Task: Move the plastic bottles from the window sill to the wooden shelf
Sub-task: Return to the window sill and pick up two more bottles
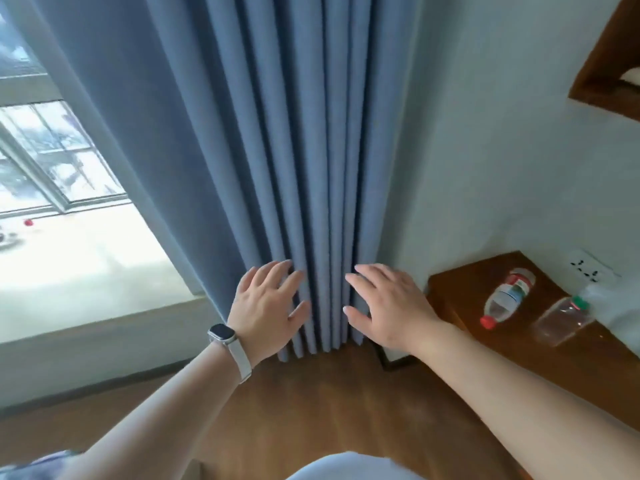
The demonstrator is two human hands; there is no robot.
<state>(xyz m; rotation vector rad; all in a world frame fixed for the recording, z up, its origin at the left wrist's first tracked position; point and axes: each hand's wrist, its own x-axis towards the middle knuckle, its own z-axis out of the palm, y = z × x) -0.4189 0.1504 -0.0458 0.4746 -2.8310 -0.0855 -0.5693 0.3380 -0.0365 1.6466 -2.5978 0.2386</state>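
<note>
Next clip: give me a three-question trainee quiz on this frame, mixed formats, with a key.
1. True or false: the left hand is carrying a bottle.
2. Multiple choice: how many plastic bottles lie on the wooden shelf? A) none B) two C) four
3. Fill in: the wrist of the left hand wears a ____.

Key
1. False. Both it and the right hand are open and empty, fingers spread in front of the blue curtain.
2. B. The red-capped bottle and the green-capped bottle both lie on their sides.
3. Watch.
</note>
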